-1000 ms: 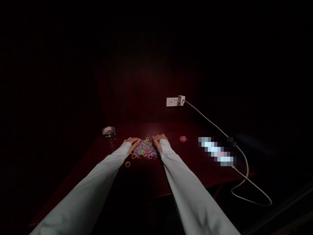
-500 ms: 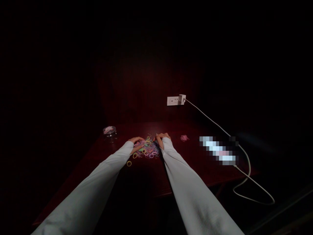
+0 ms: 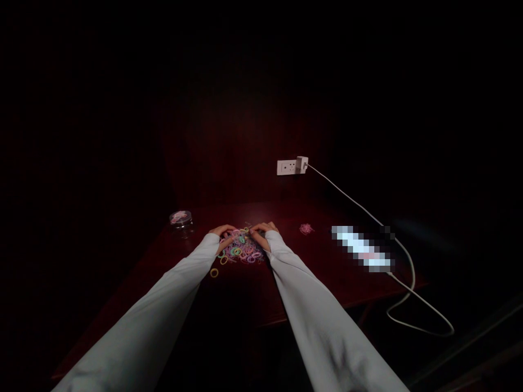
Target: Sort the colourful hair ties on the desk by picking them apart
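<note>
Across the dark reddish-brown wooden table point(image 3: 253, 294), lit only near its far middle, lay everything within easy reach of two long pale grey sleeves point(image 3: 163, 305). Ran a white charging cable point(image 3: 368, 215) from a white plug in a white wall socket point(image 3: 287, 167) down to a blurred-out bright flat object point(image 3: 362, 249) at the right, likely parked there to charge away from the work. Sat heaped between both hands a loose pile of small pastel rubber loops point(image 3: 241, 250), pink, purple, yellow and green, kept central so either hand could pick from it. Rested the left hand point(image 3: 223, 237) on the pile's left edge and the right hand point(image 3: 263, 233) on its right edge, fingers curled down into the loops; impossible to tell whether either pinched one. Stood a small clear round jar point(image 3: 181, 220) with pinkish contents well apart to the left. Lay a little pink clump of loops point(image 3: 305, 228) set aside at the right, perhaps sorted by colour. Strayed one yellow loop point(image 3: 213, 272) near the left sleeve. No writing or brand legible anywhere.
</note>
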{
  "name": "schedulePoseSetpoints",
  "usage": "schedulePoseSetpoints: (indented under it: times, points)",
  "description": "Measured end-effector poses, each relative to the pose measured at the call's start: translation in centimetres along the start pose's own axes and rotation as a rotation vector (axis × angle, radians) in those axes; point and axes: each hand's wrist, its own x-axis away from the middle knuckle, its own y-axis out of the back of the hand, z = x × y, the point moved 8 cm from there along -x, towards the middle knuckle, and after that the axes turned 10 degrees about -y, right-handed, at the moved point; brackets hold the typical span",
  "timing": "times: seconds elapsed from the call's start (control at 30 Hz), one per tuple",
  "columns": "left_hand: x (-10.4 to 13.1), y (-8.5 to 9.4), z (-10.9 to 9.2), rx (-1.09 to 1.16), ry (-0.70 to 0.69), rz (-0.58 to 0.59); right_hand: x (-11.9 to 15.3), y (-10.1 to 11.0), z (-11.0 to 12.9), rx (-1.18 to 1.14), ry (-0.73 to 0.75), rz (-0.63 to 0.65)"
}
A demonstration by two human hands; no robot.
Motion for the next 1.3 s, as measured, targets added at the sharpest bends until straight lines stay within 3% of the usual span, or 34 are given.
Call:
schedulePoseSetpoints:
  times: [0.23, 0.53, 0.8, 1.0, 1.13, 1.3]
  points:
    - [-0.2, 0.8, 0.2, -0.071, 0.002, -0.083, 0.2, -1.9, -0.2, 0.026, 0.154, 0.130]
    - [-0.2, 0.6, 1.5, 0.048, 0.043, -0.132, 0.0, -1.2, -0.1, 0.015, 0.140, 0.057]
    - [-0.2, 1.1, 1.2, 0.042, 0.065, -0.177, 0.0, 0.7, -0.2, 0.038, -0.031, -0.094]
    - [-0.3, 1.2, 2.7, -0.021, 0.049, -0.193, -0.1, 3.3, -2.5, -0.006, -0.246, -0.237]
    - [-0.5, 0.7, 3.7, 0.002, 0.040, -0.161, -0.1, 3.8, -3.8, -0.078, -0.378, -0.217]
    - [-0.4, 1.1, 3.6, 0.081, 0.080, -0.250, 0.4, 3.6, -3.1, 0.094, -0.427, -0.151]
